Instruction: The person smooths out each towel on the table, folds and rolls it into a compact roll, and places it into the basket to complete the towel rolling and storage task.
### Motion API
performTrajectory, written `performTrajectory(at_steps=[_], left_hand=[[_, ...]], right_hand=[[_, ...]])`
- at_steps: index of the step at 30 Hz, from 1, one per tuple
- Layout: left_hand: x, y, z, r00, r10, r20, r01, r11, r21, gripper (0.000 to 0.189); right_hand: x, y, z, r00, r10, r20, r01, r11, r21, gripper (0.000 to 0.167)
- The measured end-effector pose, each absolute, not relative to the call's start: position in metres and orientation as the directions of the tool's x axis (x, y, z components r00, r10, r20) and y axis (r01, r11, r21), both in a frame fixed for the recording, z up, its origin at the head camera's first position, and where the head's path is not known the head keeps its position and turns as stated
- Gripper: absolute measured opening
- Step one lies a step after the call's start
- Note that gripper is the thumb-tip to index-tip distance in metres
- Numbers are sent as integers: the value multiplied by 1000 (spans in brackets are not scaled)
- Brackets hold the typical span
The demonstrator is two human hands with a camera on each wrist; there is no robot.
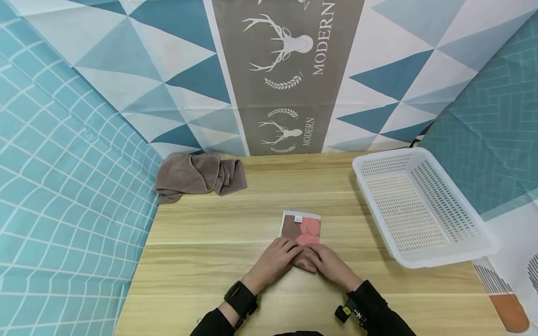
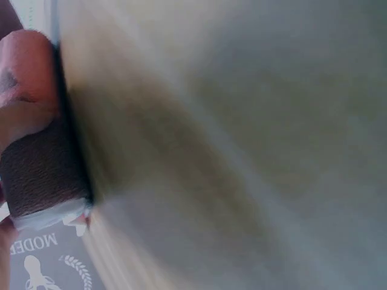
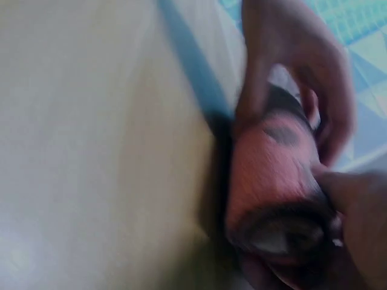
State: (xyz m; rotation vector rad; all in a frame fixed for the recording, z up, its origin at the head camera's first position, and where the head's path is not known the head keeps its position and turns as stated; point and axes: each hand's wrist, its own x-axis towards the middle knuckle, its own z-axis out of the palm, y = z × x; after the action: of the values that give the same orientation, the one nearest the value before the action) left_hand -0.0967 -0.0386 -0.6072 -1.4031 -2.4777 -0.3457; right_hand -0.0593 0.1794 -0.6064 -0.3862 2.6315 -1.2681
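A brown and pink towel (image 1: 311,227) with a white edge and a small white label lies on the wooden table in front of me. Its near end is wound into a roll (image 3: 269,169), whose spiral end shows in the right wrist view. My left hand (image 1: 275,259) grips the roll from the left, fingers over the top. From the other side my right hand (image 1: 332,266) holds it too, its fingers curled round the roll. Brown cloth with a white edge (image 2: 45,172) shows at the left of the left wrist view.
A white plastic basket (image 1: 445,254) with slotted walls stands at the table's right. At the back left lies a crumpled grey-brown cloth (image 1: 197,172). Patterned fabric sheets hang behind and along the left side of the wooden table (image 1: 201,275).
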Motion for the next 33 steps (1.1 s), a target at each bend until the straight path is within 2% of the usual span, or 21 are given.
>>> performTrajectory(at_steps=[3,6,8,12,14,18,22,25,29,33], left_hand=[[-99,-39,-604,-498,807,317,862,502,77,36],[-102,-40,-601,-512,820,256,858,503,103,41],[-104,-40,-598,-533,821,205,846,513,147,44],[-108,-41,-592,-582,807,101,796,540,275,48],[-110,-40,-589,-595,802,59,770,547,328,50],[-113,-36,-584,-597,802,9,755,558,344,51],[-113,-31,-581,-597,802,-7,772,576,269,53],[-110,-30,-582,-603,797,8,781,589,209,60],[-106,-31,-585,-595,800,74,800,582,144,71],[-104,-32,-586,-577,805,139,817,568,100,74]], right_hand=[[-55,175,-606,-967,-251,55,-214,673,-708,25],[-52,174,-605,-948,-246,201,-317,715,-623,26],[-52,174,-605,-923,-279,265,-384,715,-584,37],[-51,175,-605,-880,-362,308,-475,694,-541,58],[-51,176,-606,-871,-385,307,-492,697,-522,59],[-50,176,-609,-866,-395,306,-499,710,-497,48],[-51,178,-611,-882,-376,286,-472,716,-514,37],[-52,178,-611,-910,-352,221,-414,714,-565,36],[-54,178,-610,-934,-331,135,-341,713,-613,38],[-57,178,-610,-931,-350,102,-339,727,-597,37]])
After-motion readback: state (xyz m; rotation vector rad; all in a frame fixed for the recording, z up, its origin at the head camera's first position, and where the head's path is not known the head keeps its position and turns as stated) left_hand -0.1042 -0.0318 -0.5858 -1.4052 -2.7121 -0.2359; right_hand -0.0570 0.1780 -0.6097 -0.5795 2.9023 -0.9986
